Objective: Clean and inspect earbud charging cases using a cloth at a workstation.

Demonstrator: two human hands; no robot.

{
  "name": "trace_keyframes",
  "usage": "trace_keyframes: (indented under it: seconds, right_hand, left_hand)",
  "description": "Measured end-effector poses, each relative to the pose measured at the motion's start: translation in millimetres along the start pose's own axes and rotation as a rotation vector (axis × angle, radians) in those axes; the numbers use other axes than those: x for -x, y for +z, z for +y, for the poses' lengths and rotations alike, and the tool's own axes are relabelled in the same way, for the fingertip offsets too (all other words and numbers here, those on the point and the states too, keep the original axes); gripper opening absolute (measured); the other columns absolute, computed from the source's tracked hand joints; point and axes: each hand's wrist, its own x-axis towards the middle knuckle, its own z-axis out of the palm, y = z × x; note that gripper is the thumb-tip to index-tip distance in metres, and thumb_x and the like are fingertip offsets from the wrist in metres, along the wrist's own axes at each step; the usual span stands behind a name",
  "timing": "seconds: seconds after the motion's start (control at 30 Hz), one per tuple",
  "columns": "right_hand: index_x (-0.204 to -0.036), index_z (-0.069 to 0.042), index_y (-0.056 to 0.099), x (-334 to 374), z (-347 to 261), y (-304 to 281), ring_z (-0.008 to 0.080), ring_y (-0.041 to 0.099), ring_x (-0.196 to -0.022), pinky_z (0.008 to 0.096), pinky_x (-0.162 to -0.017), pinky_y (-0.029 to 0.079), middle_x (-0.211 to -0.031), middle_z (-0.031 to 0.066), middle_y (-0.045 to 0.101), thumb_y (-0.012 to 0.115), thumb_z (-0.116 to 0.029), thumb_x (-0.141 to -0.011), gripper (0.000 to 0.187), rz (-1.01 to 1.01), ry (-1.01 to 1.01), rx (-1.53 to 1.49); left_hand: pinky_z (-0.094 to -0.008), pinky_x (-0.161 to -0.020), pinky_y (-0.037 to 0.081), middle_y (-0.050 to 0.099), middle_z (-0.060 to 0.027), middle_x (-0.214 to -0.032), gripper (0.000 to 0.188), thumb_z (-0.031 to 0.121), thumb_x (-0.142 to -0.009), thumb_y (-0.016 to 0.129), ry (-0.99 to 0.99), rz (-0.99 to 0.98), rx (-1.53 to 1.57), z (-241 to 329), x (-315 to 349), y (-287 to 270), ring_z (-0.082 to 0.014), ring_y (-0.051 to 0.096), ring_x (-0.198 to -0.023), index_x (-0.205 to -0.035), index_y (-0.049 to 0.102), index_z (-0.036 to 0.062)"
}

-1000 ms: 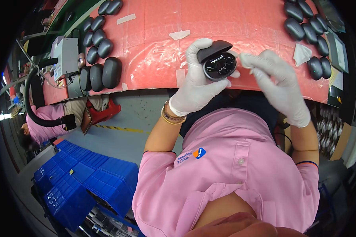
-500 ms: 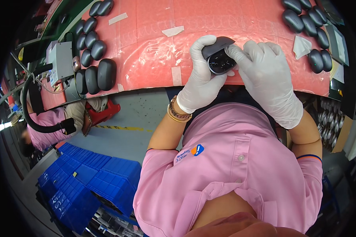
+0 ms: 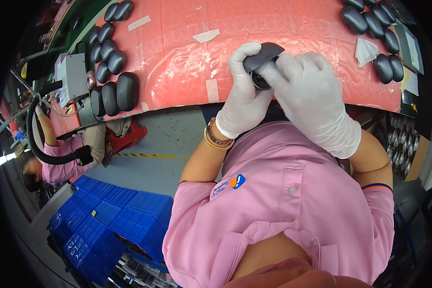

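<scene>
A dark grey earbud case (image 3: 262,56) is tilted up above the near edge of the pink-covered table, its lid raised. My gloved left hand (image 3: 242,91) grips it from the left side, thumb and fingers around the shell. Over the case's black inside, my gloved right hand (image 3: 309,93) has its fingers bent together and the fingertips dipped into the opening. Those fingertips are slightly blurred, and anything between them is hidden. Most of the inside is covered by the right hand.
Several closed dark cases (image 3: 116,62) line the table's left side, with larger ones (image 3: 128,91) nearer me. More cases (image 3: 354,20) stand at the right, beside a white cloth (image 3: 366,52). Blue bins (image 3: 139,216) are stacked at lower left. A person in pink (image 3: 57,165) is at far left.
My right hand has moved left and inward over the open case, covering the inside that showed before. My left hand keeps its hold on the case.
</scene>
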Motion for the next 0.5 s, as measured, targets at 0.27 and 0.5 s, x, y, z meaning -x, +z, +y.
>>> trace_keyframes:
  seconds: [0.27,0.5]
  right_hand:
    - [-0.106,-0.012,0.062,12,20,2,0.0224,0.051,-0.073,0.0356,-0.069,0.041,-0.079,0.0048,0.048,0.061,0.000,-0.068,0.040,0.065,0.028,0.003]
    - [-0.102,-0.008,0.065,20,36,0,0.0246,0.051,-0.071,0.0348,-0.069,0.041,-0.077,0.0065,0.051,0.059,0.005,-0.069,0.036,-0.004,0.068,-0.312]
  left_hand:
    - [-0.0312,-0.086,0.048,0.044,-0.0143,-0.117,0.070,-0.023,-0.076,0.037,0.040,0.025,0.095,2,-1,6,-0.0184,0.056,-0.098,-0.133,0.013,0.0106]
    - [-0.0304,-0.083,0.049,0.047,-0.0149,-0.114,0.068,-0.023,-0.076,0.036,0.064,-0.028,-0.005,-4,0,4,-0.0185,0.056,-0.094,-0.131,0.016,0.0099]
